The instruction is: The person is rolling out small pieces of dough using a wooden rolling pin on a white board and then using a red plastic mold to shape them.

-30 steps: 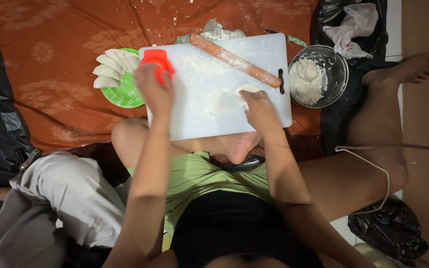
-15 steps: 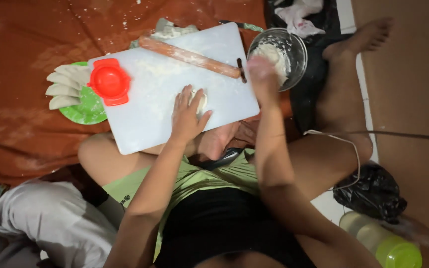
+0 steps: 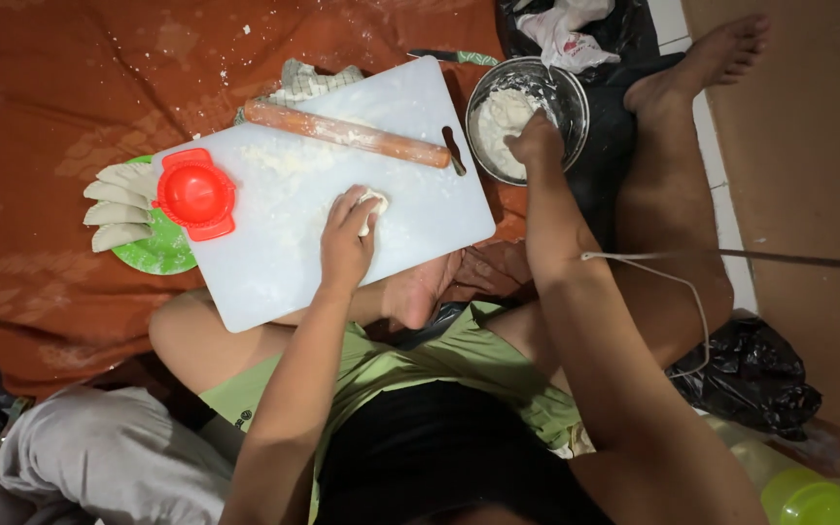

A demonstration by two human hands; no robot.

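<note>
Nearest you, at the lower right corner, a yellow-green bottle cap [image 3: 809, 501] shows, with a crumpled black plastic bag [image 3: 746, 374] just beyond it on the floor. Across your lap lies the white cutting board [image 3: 284, 262]. Your left hand [image 3: 347, 238] rests on it, fingers curled narrowly over a small piece of dough [image 3: 373, 202], which sits near the middle of the board. To the left stands a red round dumpling press [image 3: 196, 192], overlapping a green plate [image 3: 153, 255] that carries folded pale dumplings [image 3: 117, 209]. Farther on, a wooden rolling pin [image 3: 347, 134] lies across the board's far edge. Your right hand [image 3: 535, 141] reaches into the metal bowl [image 3: 568, 92] of flour; I cannot tell how its fingers are set.
</note>
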